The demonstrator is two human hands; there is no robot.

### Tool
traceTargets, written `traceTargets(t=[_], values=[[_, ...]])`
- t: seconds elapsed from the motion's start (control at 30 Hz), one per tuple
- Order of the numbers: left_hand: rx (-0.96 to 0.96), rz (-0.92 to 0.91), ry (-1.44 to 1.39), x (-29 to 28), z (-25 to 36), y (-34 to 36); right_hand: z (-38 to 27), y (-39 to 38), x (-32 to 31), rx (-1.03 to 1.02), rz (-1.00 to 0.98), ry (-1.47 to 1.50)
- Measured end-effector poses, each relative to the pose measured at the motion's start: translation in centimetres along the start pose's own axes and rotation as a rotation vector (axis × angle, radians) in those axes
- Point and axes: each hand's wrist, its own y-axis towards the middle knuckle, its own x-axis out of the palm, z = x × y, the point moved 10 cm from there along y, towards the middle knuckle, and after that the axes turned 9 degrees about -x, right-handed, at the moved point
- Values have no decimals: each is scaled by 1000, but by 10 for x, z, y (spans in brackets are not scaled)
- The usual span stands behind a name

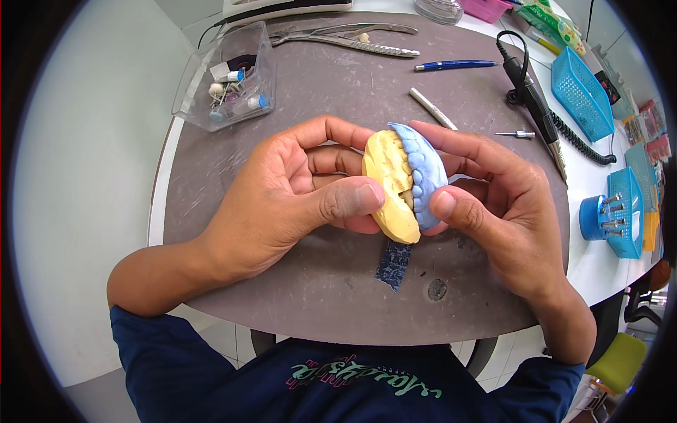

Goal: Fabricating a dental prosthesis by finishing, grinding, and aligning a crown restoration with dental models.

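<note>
Above the middle of the table I hold two dental casts against each other, their teeth meeting along one line. My left hand [303, 187] is closed round the yellow dental cast [381, 169], its thumb lying on the near face. On the other side, my right hand [493, 204] grips the blue dental cast [427, 173] between thumb and fingers. A small gap shows in the tooth row of the yellow cast, toward its lower end. Below the casts a strip of dark blue speckled paper [393, 266] is partly visible; its upper end is hidden behind them.
Large metal pliers [352, 42] lie at the back, near a clear plastic box [233, 84] of small rotary tools. A blue pen [455, 65], a white stick [432, 108] and a corded handpiece [539, 106] lie right of them. Blue baskets [582, 92] stand at the right edge.
</note>
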Motion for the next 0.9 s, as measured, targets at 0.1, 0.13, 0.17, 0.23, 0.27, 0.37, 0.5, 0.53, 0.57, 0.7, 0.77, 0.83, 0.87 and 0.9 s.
traceTargets(t=[0.1,0.13,0.17,0.23,0.27,0.37,0.5,0.53,0.57,0.7,0.77,0.83,0.87,0.9], values=[[-5,-12,-14,1,0,0,0,0,0,-3,2,-4],[-10,-8,-6,1,-1,0,-1,0,0,-3,3,-4],[-5,-7,-1,1,-1,0,-2,-1,-1,-10,1,-5],[4,-14,-1,2,0,1,-5,-1,-1,-26,-2,8],[9,-21,-5,3,0,1,-6,-1,-3,-36,4,-16],[11,-60,-45,7,0,1,-12,-1,-8,-66,23,-56],[39,-80,-77,10,2,0,-17,-2,-14,-71,57,-79],[22,-87,-95,10,0,1,-18,-2,-14,-75,57,-82],[7,-96,-107,10,-1,1,-17,-2,-14,-70,56,-88],[29,-101,-113,10,0,2,-17,-2,-12,-63,44,-101],[34,-102,-121,11,-1,2,-16,-2,-12,-63,42,-91],[35,-106,-124,11,-1,2,-16,-2,-11,-65,43,-70],[34,-110,-121,11,0,2,-16,-2,-11,-63,42,-71],[32,-114,-118,11,0,2,-16,-2,-11,-62,40,-72]])
